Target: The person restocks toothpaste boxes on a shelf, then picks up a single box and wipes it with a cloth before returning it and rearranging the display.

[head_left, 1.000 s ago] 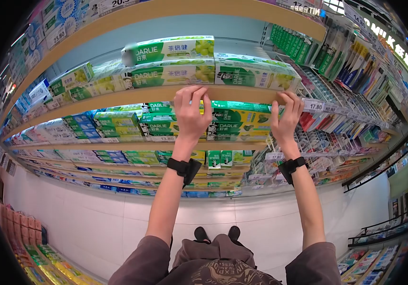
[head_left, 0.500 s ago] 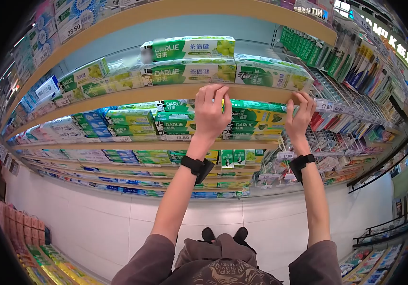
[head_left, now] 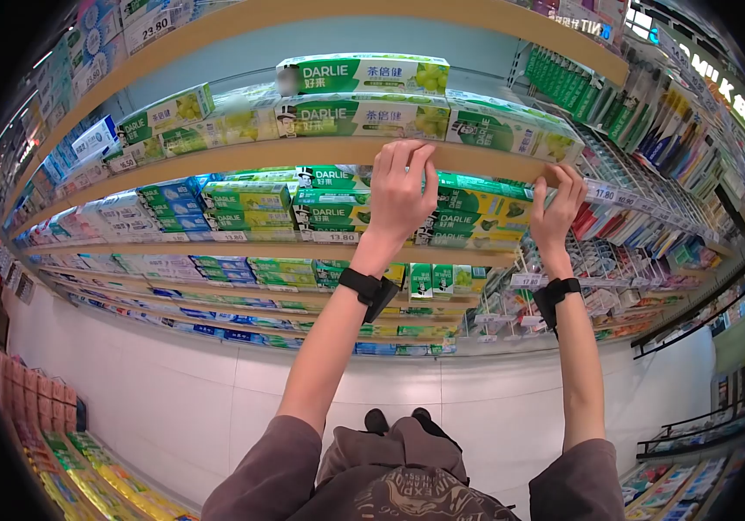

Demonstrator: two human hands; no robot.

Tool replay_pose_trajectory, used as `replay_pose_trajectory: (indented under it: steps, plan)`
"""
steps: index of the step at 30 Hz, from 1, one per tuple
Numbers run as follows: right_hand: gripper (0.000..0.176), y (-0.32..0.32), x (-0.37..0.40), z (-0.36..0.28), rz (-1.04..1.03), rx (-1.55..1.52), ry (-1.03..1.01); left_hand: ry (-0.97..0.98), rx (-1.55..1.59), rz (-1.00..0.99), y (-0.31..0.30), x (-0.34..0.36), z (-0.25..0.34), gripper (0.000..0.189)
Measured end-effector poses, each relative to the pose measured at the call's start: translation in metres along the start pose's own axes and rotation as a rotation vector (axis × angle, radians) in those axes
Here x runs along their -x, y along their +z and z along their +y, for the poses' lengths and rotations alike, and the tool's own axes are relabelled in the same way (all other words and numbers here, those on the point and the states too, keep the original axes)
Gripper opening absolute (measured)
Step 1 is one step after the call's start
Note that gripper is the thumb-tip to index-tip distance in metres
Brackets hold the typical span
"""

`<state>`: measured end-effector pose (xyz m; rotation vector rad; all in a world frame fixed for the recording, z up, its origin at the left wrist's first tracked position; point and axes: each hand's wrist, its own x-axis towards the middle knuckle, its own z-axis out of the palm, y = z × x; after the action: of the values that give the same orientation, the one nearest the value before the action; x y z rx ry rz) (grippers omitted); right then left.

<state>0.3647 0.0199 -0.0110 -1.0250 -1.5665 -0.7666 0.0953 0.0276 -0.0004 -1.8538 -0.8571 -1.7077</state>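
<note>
Forearms (head_left: 329, 343) raised. At upper centre of frame, left hand (head_left: 403, 187) and, further right, right hand (head_left: 559, 211) set half-curled fingers (head_left: 403, 156) on the wooden shelf edge (head_left: 481, 161) below Darlie boxes (head_left: 364, 115); whether either grip clamps, I cannot tell.

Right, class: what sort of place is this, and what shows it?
Probably a shop, perhaps its toothpaste aisle: DARLIE boxes lie stacked on wood-coloured shelves, a price tag reading 13.80 sits below one stack, and green packets hang in a row.
</note>
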Motion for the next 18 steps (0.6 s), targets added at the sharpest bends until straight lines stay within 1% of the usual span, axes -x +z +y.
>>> replay_pose_trajectory:
  steps: [4,10,16,18]
  plan:
    - [0.026,0.001,0.0,0.002,-0.012,-0.013,-0.001,-0.016,-0.009,0.005,0.0,0.0,0.0,0.02]
    - [0.028,-0.001,0.0,0.0,0.003,-0.013,0.005,-0.013,-0.029,-0.001,0.002,0.0,0.001,0.023]
    - [0.034,-0.012,-0.002,0.002,-0.06,-0.041,-0.032,-0.045,-0.056,0.034,0.009,0.005,0.003,0.021]
    - [0.033,-0.015,-0.004,0.001,-0.067,-0.047,-0.026,-0.043,-0.059,0.036,0.009,0.004,0.004,0.021]
